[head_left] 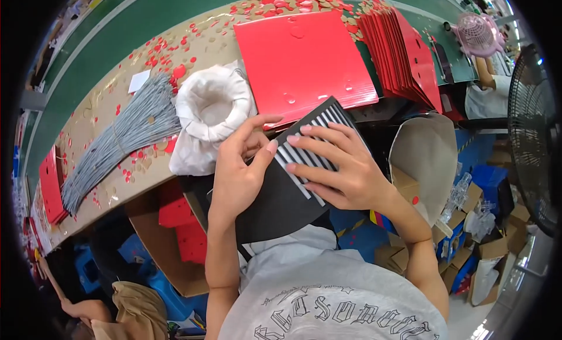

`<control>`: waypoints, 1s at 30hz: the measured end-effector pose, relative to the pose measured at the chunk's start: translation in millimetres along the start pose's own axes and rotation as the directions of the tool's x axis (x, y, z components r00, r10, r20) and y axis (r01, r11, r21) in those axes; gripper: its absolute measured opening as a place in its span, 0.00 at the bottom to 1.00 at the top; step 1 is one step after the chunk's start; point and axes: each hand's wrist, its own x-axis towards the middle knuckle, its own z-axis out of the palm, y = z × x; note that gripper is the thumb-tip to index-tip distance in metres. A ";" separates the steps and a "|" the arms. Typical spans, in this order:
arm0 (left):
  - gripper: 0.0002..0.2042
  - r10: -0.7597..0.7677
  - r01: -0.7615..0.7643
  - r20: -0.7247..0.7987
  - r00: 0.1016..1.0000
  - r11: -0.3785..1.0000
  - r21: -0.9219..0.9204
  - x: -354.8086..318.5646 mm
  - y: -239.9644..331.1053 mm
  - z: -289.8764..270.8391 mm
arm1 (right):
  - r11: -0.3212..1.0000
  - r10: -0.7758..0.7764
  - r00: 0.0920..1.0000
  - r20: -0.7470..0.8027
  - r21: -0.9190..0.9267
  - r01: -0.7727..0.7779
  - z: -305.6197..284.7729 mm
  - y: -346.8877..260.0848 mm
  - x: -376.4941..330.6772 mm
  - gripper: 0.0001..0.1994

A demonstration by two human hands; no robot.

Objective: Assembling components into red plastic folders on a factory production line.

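A black sheet (264, 214) lies over my lap, with a dark panel of parallel whitish strips (301, 188) at its upper right. My right hand (345, 170) rests flat across those strips, fingers apart. At the panel's left edge is my left hand (240, 170), its fingers curled and the thumb tip close to the strips; whatever is in that grip is hidden. An opened white cloth bag (190, 144) stands just left of this hand, its rim rolled outward. Beyond both hands lies a large glossy red sheet (304, 59) with holes cut in it.
A bundle of grey cords (111, 135) and many red and tan paper discs cover the cardboard-topped table (88, 188). Folded red card pieces (398, 59) stand at the far right. A black fan (533, 135) is at right, above cardboard boxes. Other people sit nearby.
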 end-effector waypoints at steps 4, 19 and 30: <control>0.15 0.040 -0.023 -0.135 0.990 0.991 0.128 -15.4 7.1 -14.3 | 0.991 -0.099 0.995 -0.023 0.089 0.101 7.7 -13.2 1.6 0.18; 0.15 0.229 -0.186 -0.221 0.948 0.962 0.199 -22.3 0.9 11.0 | 0.962 0.025 0.999 -0.025 0.272 -0.017 14.7 -28.0 -17.4 0.09; 0.14 0.171 -0.133 -0.211 0.963 0.974 0.181 -15.5 6.8 3.3 | 0.949 0.020 0.994 -0.103 0.315 0.013 16.3 -23.6 -20.4 0.10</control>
